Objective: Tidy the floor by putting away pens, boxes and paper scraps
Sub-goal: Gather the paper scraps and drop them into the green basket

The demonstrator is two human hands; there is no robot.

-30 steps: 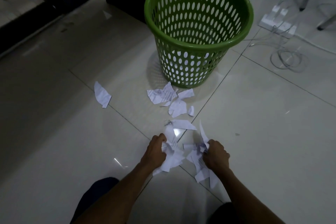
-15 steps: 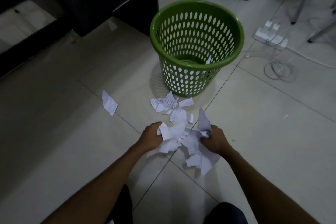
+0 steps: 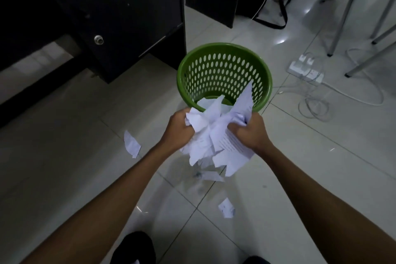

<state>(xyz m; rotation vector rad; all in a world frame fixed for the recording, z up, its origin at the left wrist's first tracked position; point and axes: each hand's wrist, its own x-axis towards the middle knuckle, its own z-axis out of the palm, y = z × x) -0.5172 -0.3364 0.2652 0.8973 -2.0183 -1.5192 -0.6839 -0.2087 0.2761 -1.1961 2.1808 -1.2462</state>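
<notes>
A small scrap [image 3: 226,208] lies on the floor [image 3: 64,156] nearest; left hand [image 3: 179,129] and right hand [image 3: 249,133] both clutch one crumpled paper bundle [image 3: 216,135], its printed lines unreadable; it hides the green basket's [image 3: 225,49] near rim; beyond, a power strip [image 3: 305,69].

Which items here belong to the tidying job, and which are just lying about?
Job: paper bundle held in left hand and right hand; green basket; left floor scrap; near floor scrap.
Lying about: power strip; coiled cable; dark cabinet; chair legs.
</notes>
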